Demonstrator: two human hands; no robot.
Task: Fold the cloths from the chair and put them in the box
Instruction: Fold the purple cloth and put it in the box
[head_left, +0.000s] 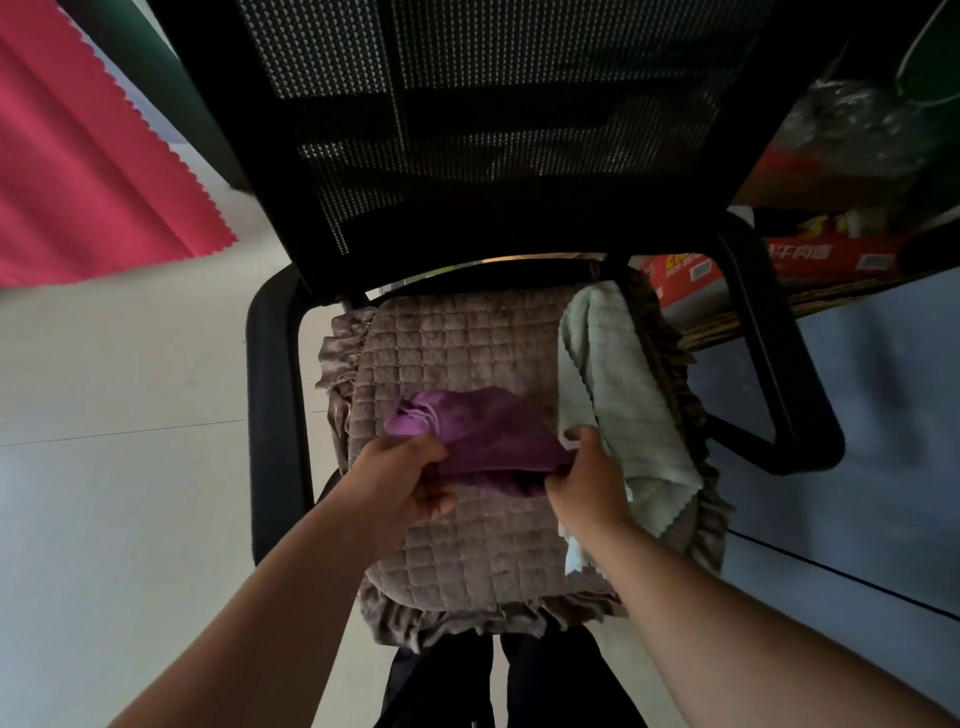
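A purple cloth (483, 434) lies bunched on the quilted grey-brown seat cushion (457, 353) of a black mesh-backed chair (467, 130). My left hand (400, 480) grips the cloth's near left edge. My right hand (589, 480) pinches its near right edge. A pale green cloth (618, 379) lies stretched along the right side of the cushion, partly under my right hand. No box can be made out with certainty.
Black armrests (272, 405) flank the seat on both sides. A red fabric (88, 171) hangs at the upper left above the pale floor (130, 493). At the upper right a shelf holds red packaging (800, 260) and clear plastic items.
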